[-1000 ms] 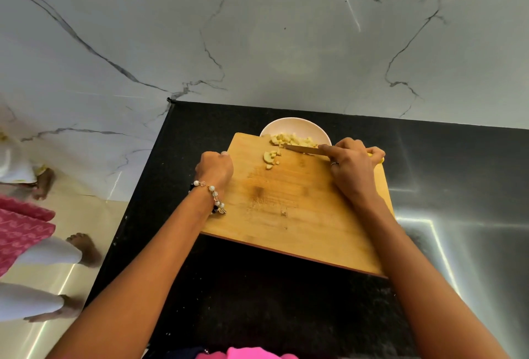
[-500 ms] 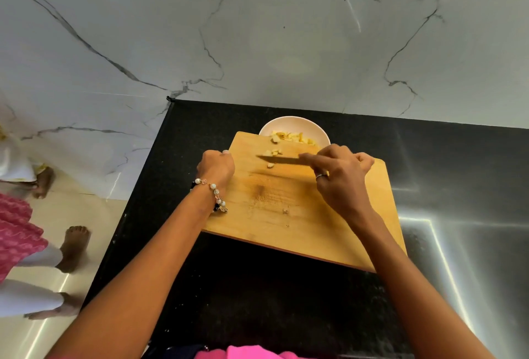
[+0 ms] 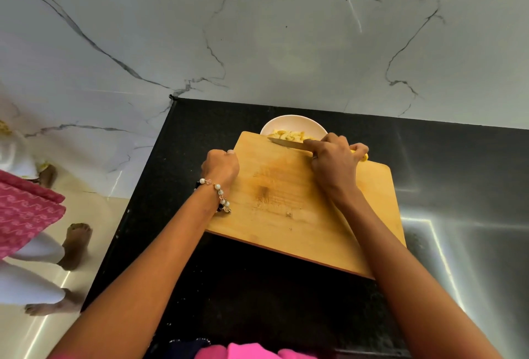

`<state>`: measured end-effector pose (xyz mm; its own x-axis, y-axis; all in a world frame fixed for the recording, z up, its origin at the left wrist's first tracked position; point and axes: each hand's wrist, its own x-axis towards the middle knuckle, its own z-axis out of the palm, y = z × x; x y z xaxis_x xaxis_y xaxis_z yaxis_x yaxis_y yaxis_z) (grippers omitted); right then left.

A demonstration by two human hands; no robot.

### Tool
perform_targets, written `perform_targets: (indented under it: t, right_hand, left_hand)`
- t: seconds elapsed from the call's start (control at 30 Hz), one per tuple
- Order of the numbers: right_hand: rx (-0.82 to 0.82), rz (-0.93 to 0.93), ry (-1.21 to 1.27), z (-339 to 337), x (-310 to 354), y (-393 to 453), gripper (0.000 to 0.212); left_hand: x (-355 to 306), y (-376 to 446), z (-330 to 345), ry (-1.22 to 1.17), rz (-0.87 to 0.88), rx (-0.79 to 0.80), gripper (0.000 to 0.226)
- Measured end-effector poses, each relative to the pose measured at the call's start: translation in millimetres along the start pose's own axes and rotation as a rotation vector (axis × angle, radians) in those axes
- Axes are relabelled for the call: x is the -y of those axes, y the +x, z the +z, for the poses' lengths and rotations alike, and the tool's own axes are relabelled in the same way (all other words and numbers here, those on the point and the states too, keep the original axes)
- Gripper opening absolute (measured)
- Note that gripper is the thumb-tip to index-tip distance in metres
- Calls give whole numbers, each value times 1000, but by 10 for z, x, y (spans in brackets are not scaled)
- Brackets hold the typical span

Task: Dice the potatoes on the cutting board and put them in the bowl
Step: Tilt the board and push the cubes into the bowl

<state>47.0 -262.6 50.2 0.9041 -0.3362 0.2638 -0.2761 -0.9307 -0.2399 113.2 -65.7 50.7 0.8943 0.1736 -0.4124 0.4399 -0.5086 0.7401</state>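
Two hands are seen: the left hand [image 3: 219, 168] grips the cutting board [image 3: 289, 201] edge; a knife [image 3: 289, 143] is gripped by the right hand [image 3: 335, 163], blade lengthwise leftward along the far edge. Diced potatoes [image 3: 289, 135] lie in the bowl [image 3: 293, 125] beyond.

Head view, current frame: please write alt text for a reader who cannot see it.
A person's right hand holds a knife at the far edge of a wooden cutting board, beside a white bowl of diced potato. The left hand grips the board's left edge on a black counter.
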Motion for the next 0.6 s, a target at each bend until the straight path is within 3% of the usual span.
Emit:
perform_targets:
  t: [0.23, 0.4, 0.6]
  right_hand:
    - [-67, 133, 94, -7, -34, 159, 36]
    - [2, -29, 117, -46, -57, -7, 33]
    - [-118, 171, 66, -55, -206, -37, 38]
  left_hand:
    - [15, -11, -14, 7, 8, -14, 26]
    - [39, 14, -45, -1, 14, -23, 27]
    - [117, 5, -118, -18, 7, -28, 27]
